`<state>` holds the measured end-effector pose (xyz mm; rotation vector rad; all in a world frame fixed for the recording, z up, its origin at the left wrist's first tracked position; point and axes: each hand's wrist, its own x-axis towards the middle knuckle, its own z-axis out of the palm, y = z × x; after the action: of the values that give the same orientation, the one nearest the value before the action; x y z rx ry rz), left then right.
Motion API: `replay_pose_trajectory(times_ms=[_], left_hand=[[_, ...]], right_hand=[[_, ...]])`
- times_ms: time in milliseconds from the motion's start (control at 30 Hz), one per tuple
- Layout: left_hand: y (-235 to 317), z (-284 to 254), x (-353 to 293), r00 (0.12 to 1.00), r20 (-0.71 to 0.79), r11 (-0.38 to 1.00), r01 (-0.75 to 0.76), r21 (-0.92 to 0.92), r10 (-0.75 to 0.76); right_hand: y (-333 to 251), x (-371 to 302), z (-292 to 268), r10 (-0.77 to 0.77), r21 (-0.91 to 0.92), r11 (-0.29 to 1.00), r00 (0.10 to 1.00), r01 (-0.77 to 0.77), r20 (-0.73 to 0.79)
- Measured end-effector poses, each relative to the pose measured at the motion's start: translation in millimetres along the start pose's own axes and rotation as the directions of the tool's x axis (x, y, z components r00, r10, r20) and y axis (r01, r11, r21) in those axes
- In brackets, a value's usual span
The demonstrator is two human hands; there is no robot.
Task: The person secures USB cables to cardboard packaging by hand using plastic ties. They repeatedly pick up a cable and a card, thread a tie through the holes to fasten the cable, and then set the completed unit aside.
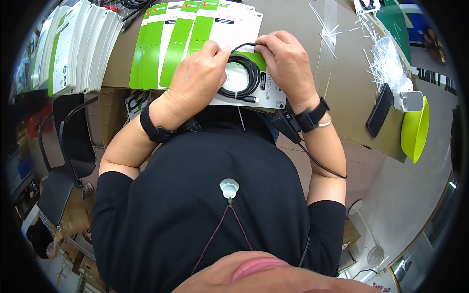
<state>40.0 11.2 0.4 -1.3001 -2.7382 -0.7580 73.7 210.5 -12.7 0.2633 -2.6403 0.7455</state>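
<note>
Between our left hand (198,73) and our right hand (289,63), a black cable (254,80) lies wound into a coil on a green-and-white card (272,95), at our edge of the table (351,93). The right hand is closed in a pinch, thumb against forefinger, on a short length of the cable that rises off the coil's far side. The left hand curls over the coil's left edge, its thumb tip just beside that same raised length; the fingers cover the spot, so we cannot tell whether they grip the cable or only steady it.

As far as we can judge, this piece is partway along. The winding looks done, and a white band (236,94) crosses the coil's near side, just left of the plug (250,99). The raised length is not yet down with the rest, and whether a second fastening sits under our left fingers is hidden.

Left of the left hand, fanned cards (151,53) overlap with no coil showing on them, and a thick stack of cards (83,53) stands farther out, so we reckon more pieces remain. Well to the right of the right hand lie loose white ties (383,66) and, nearer us, a dark phone (380,111).
</note>
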Motion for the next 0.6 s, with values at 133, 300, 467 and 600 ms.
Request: replay_pose_trajectory(times_ms=[133, 300, 467, 600], left_hand=[[1.5, -0.5, 0.8, 1.000, -0.003, 1.000, -0.007, 0.009, 0.007], [1.4, 1.0, 1.1, 0.999, -0.025, 0.999, -0.027, 0.020, 0.028], [-5.8, -0.6, -4.1, 0.998, -0.019, 0.996, -0.067, -0.063, 0.066], [-9.9, -6.0, -1.7, 0.982, -0.064, 0.982, -0.173, 0.075, 0.178]], right_hand=[[-16.6, -18.8, -3.5, 0.112, 0.154, 0.981, 0.993, -0.116, 0.034], [-36.3, -31.9, 7.5, 0.159, 0.144, 0.978, 0.986, -0.151, -0.050], [-38.4, -30.8, 12.4, 0.129, 0.109, 0.986, 0.991, -0.123, -0.044], [-36.5, -30.1, 19.0, 0.084, 0.110, 0.991, 0.994, -0.077, -0.064]])
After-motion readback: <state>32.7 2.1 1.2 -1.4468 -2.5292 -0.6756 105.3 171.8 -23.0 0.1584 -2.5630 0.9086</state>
